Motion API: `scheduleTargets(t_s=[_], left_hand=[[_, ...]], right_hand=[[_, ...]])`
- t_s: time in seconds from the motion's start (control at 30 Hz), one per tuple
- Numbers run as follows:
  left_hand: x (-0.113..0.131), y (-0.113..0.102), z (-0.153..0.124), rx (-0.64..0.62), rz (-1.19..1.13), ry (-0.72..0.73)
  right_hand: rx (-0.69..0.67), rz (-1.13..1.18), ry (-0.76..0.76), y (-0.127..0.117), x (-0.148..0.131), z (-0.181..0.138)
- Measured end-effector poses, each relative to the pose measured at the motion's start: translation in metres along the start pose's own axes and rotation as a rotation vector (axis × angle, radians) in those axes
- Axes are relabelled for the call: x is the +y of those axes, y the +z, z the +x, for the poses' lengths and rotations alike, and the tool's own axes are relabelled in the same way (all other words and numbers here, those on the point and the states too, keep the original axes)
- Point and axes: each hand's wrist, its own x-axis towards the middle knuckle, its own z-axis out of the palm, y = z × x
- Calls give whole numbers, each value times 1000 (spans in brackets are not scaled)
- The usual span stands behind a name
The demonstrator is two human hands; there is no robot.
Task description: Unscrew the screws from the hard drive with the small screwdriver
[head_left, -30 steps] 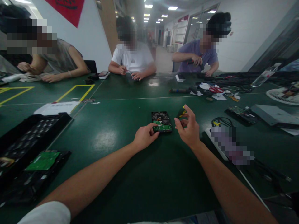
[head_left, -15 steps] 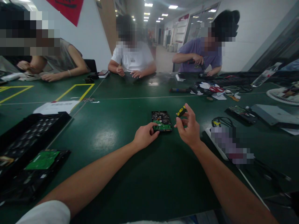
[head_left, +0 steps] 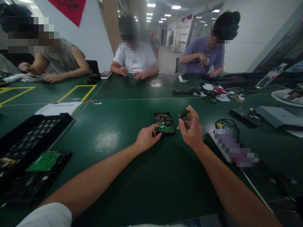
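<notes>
A hard drive with a green circuit board lies on the dark green table in front of me. My left hand grips its near left corner, fingers on the board and thumb at the front edge. My right hand pinches a screwdriver with a black and yellow handle, held tilted. Its thin shaft points down to the drive's right edge; whether the tip touches a screw is too small to tell.
A black tray and another drive with a green board lie at left. To the right are a white power strip, a third drive and a grey box. Three people sit across the table.
The screwdriver handle has turned in my right fingers, so less of its yellow shows. My left hand and the hard drive stay in place.
</notes>
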Motion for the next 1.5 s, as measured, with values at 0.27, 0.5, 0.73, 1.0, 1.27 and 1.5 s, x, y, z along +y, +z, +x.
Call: scheduleTargets(t_s=[0.27, 0.5, 0.73, 1.0, 1.27, 1.5], left_hand=[[-3, 1, 0, 2, -7, 0], [0, -1, 0, -5, -12, -7], [0, 0, 0, -3, -1, -10], [-3, 2, 1, 4, -13, -1], [-3, 2, 0, 1, -19, 1], [-7, 4, 1, 23, -8, 26]], right_hand=[[18, -44, -4, -2, -3, 0], [-4, 11, 16, 0, -2, -1], [25, -64, -41, -3, -4, 1], [30, -60, -39, -2, -7, 0], [-40, 9, 42, -6, -13, 0], [-7, -30, 66, -5, -12, -1]])
